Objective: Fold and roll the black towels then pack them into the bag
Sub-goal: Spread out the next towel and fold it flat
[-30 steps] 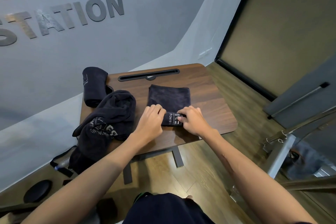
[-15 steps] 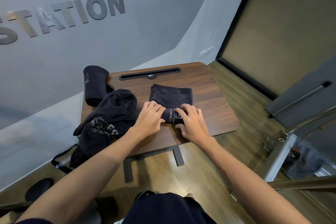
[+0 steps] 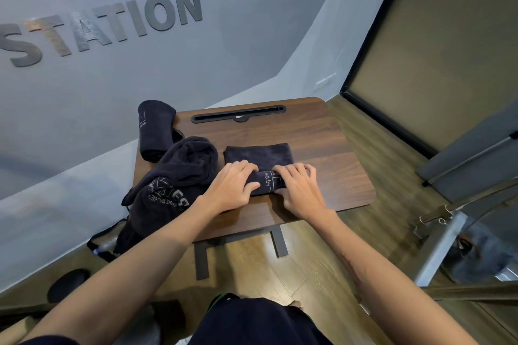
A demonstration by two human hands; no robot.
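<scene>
On the wooden table [image 3: 330,148], left to right: a rolled towel [image 3: 154,131] at its far-left corner, a crumpled towel [image 3: 173,176], then the left hand [image 3: 234,186] and right hand [image 3: 298,190] curled around the half-rolled towel [image 3: 260,165] at its middle.

Both forearms are bare (no sleeves, watch or rings visible), with dark clothing [image 3: 260,322] over the lap.

Towel [image 3: 259,155] roll ends under both hands

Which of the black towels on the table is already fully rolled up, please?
The rolled towel at the table's far left corner; the others are half-rolled or crumpled.
</scene>
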